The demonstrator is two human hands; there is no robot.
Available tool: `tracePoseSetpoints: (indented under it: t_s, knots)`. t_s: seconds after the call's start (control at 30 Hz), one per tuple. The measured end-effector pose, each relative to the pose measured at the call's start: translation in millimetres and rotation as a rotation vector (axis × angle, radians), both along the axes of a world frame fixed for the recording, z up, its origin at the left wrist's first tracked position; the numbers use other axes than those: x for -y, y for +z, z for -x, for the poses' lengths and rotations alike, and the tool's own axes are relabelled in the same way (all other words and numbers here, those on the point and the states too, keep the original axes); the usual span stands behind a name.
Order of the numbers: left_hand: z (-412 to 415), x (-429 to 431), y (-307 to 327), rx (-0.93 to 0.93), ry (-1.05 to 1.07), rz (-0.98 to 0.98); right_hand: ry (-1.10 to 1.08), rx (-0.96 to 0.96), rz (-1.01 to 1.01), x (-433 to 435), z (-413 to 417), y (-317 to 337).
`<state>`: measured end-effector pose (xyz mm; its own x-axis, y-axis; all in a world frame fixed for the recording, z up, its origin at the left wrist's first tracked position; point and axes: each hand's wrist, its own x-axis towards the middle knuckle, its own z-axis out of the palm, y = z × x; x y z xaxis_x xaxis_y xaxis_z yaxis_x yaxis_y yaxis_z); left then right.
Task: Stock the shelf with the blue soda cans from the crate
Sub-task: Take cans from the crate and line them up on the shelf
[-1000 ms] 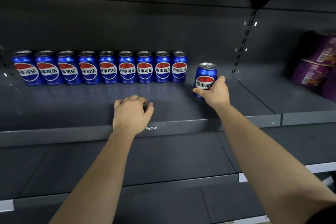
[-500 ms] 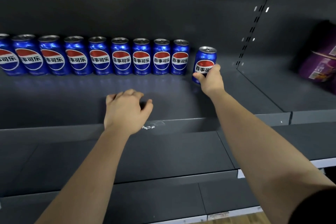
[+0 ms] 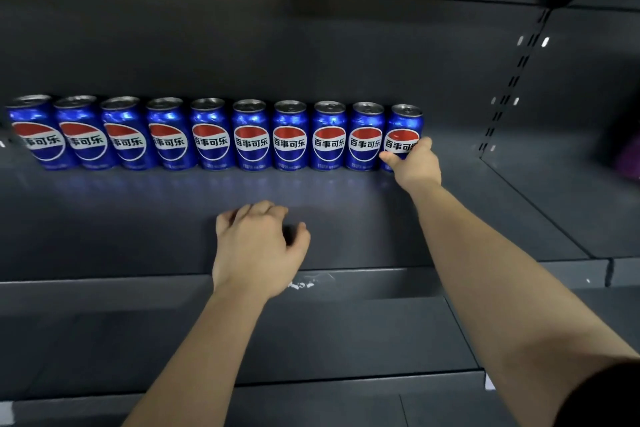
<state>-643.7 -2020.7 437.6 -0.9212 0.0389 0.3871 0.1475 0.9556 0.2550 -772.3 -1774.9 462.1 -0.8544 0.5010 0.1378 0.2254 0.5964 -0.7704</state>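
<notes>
Several blue soda cans (image 3: 211,135) stand upright in a row along the back of a dark grey shelf (image 3: 138,218). At the row's right end stands one more blue can (image 3: 405,125), close against its neighbour. My right hand (image 3: 414,163) grips this end can low on its front and right side, thumb across the label. My left hand (image 3: 258,246) rests on the shelf near its front edge, fingers curled downward, holding nothing. The crate is out of sight.
A slotted upright (image 3: 512,80) divides this shelf bay from the one to the right, where a blurred purple package (image 3: 628,159) sits. Lower grey shelves (image 3: 346,333) step out below. A shelf overhead caps the space.
My right hand has carried the can back and leftward, from the front of the row's end to a place in line with the other cans. My left hand has stayed where it was.
</notes>
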Motion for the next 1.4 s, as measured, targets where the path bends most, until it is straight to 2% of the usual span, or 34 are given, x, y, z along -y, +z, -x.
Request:
tracePoseSetpoints:
  t_s: [0.23,0.47,0.67,0.83,1.13,1.4]
  knots:
    - [-2,-2,2,0.018,-0.002,0.028,-0.016,0.0,-0.045,3,8,-12]
    - [-4,-2,4,0.03,-0.01,0.031,0.069,0.016,0.015,-5,2,-11]
    - [-8,-3,7,0.047,-0.036,0.047,0.02,0.077,0.105,-3,-22,-4]
    - [-12,2,10,0.119,-0.047,0.024,0.06,0.089,0.067,15,-56,-2]
    - [-55,57,16,0.075,-0.031,0.125,0.214,0.117,-0.119,86,-125,4]
    - [-95,151,12,0.059,-0.108,0.152,0.304,-0.036,-0.118,197,-193,8]
